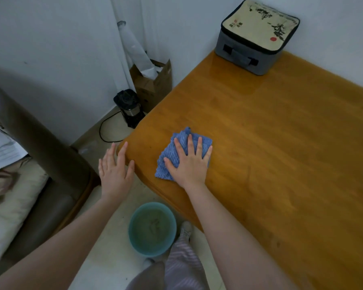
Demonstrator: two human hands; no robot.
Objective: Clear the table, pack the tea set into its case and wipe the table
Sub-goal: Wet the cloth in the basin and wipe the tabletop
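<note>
Last step, by the look of it: wiping table's [281,143] left corner with cloth [163,168] under flat-fingered right hand [190,164]; left hand [115,166] relaxed, empty, at edge; closed case [256,36] at far corner.

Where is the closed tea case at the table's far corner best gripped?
Likely by the strap handle on the tea case's side wall, reaching from the person's side: the strap faces that way, and the flat lid offers nothing to curl round.
</note>
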